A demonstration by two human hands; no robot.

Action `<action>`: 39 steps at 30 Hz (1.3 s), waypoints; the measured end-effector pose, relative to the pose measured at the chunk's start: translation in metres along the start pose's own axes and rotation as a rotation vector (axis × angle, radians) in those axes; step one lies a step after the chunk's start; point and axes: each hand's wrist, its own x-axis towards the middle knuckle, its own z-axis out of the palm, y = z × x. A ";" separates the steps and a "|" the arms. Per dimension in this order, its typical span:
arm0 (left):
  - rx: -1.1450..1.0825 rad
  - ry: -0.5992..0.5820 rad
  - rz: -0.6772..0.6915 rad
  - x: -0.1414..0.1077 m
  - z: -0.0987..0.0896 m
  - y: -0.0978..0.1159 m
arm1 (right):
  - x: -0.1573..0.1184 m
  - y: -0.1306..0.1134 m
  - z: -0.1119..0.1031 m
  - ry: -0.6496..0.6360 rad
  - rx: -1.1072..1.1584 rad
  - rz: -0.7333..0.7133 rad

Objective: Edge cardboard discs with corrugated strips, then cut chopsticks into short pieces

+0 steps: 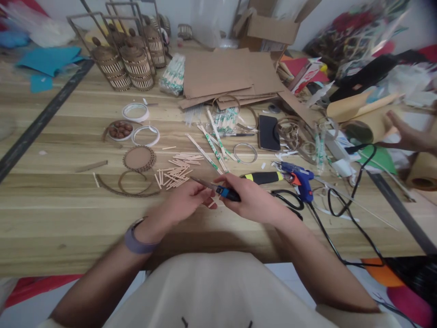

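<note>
My right hand (247, 196) is closed around a utility knife (228, 193) with a blue and black handle, its long blade pointing left. Below the blade, my left hand (184, 200) pinches a small pale stick piece (212, 203), partly hidden by the fingers. A loose pile of short wooden sticks (179, 171) lies just beyond my left hand. Paper-wrapped chopsticks (206, 146) point toward my right hand. Left of the pile sits a round cardboard base with a ridged rim (139, 158), with a curled brown strip (128, 193) nearer me.
A blue glue gun (300, 177) with a black cord and a black-yellow handled tool (264, 177) lie to the right. Further back are a phone (268, 132), tape rolls (146, 135), a bowl of brown balls (120, 130), cardboard sheets (218, 68) and lanterns (136, 64). Another person's hand (406, 134) reaches in at right.
</note>
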 end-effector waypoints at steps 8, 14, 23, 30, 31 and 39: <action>0.043 -0.056 0.017 0.000 0.003 0.002 | 0.008 0.004 0.007 0.045 0.022 -0.003; -0.043 -0.134 -0.001 0.000 0.002 -0.005 | 0.008 0.001 0.006 0.007 0.043 -0.003; -0.455 0.021 -0.127 0.003 0.008 -0.004 | 0.007 0.007 0.023 0.274 0.039 -0.145; -0.637 0.147 -0.073 0.009 0.021 -0.006 | 0.007 0.008 0.046 0.346 -0.043 -0.084; -0.637 0.149 -0.057 0.009 0.022 -0.006 | 0.007 0.008 0.046 0.362 -0.051 -0.085; -0.529 0.188 0.001 -0.001 0.028 0.002 | 0.005 0.011 0.047 0.354 -0.037 -0.094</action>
